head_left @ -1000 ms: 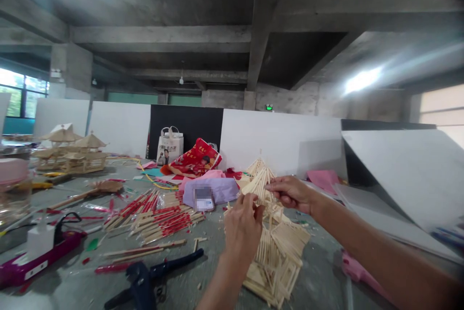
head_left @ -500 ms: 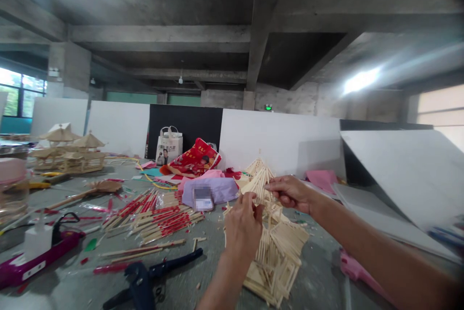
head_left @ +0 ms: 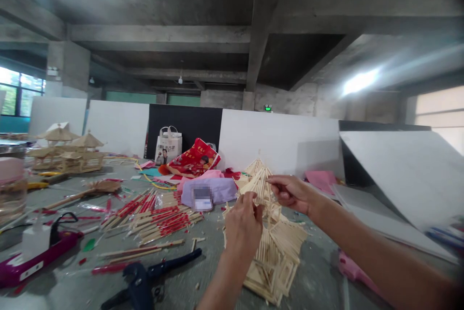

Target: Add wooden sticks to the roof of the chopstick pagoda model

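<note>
A model pavilion built of pale wooden sticks [head_left: 273, 271] stands on the grey table in front of me, with a pointed upper roof [head_left: 255, 174] and flared lower eaves. My left hand [head_left: 244, 220] is at the near left of the upper roof, fingers bent and closed together; whatever lies between them is hidden. On the right side of that roof, my right hand [head_left: 290, 191] pinches with thumb and forefinger at the roof sticks. What sits in this pinch is too small to make out. Both hands partly cover the pavilion's middle.
Bundles of sticks in red wrappers [head_left: 163, 220] lie left of the pavilion. Nearer are a dark blue cutter [head_left: 139, 278] and a purple power strip [head_left: 47, 257]. A phone [head_left: 202, 198] rests on lilac cloth. Finished pavilion models [head_left: 68, 153] stand far left; a pink tool [head_left: 353, 266] lies right.
My right hand has shifted very slightly upward along the roof sticks. The left hand stays nearly in place, and the view has moved a little.
</note>
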Demonstrator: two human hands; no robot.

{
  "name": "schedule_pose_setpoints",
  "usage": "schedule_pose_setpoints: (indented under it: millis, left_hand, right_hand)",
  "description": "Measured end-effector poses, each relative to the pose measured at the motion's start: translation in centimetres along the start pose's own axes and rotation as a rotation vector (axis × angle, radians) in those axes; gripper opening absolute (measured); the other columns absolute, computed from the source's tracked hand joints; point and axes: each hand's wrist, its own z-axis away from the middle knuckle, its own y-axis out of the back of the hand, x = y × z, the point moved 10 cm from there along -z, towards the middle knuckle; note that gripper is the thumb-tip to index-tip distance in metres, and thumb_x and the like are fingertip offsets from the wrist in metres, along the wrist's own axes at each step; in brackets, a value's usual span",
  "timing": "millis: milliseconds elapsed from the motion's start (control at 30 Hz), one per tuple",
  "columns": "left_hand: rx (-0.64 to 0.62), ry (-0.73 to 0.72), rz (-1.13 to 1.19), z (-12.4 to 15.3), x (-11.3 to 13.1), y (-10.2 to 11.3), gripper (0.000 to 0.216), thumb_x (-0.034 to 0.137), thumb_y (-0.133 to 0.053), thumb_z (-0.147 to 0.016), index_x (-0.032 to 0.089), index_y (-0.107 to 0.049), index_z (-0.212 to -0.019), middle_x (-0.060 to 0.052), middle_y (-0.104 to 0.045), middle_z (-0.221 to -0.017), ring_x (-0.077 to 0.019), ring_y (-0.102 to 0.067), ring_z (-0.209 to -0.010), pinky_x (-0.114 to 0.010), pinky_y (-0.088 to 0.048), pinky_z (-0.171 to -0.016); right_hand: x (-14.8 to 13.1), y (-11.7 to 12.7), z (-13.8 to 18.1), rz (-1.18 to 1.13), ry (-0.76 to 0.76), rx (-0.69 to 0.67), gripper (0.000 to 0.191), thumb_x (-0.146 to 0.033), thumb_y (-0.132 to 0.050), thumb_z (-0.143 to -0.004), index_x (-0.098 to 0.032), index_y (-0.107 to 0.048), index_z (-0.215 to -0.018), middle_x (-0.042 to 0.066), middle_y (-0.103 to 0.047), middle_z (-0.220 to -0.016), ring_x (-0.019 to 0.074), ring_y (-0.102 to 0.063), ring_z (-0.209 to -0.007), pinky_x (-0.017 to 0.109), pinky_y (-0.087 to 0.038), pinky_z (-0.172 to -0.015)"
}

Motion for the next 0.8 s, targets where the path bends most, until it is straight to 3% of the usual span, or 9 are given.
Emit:
schedule_pose_setpoints:
  millis: [400,800]
  left_hand:
    - [-0.001,-0.011,0.009,0.0,0.2,0.0,0.020,0.023,-0.046,-0.081,0.022,-0.047,-0.100,-0.002,-0.062,-0.088,-0.0153,-0.059,-0.074,-0.025,-0.039,-0.063]
    - [-0.035,-0.015,-0.009,0.1,0.5,-0.1,0.020,0.024,-0.048,-0.080,0.023,-0.047,-0.100,-0.001,-0.062,-0.086,-0.0149,-0.058,-0.071,-0.025,-0.040,-0.063]
  right_hand:
    - [1.1,-0.1,0.0,-0.003,-0.091,0.013,0.031,-0.020,-0.043,-0.076,-0.015,-0.045,-0.046,-0.006,-0.034,-0.030,0.0020,-0.025,-0.026,0.011,-0.012,-0.025]
    - [0.2,0.3,0.4,0.011,-0.022,0.030,0.019,-0.019,-0.052,-0.070,-0.015,-0.045,-0.053,-0.006,-0.043,-0.042,0.0008,-0.029,-0.029,0.012,-0.014,-0.027]
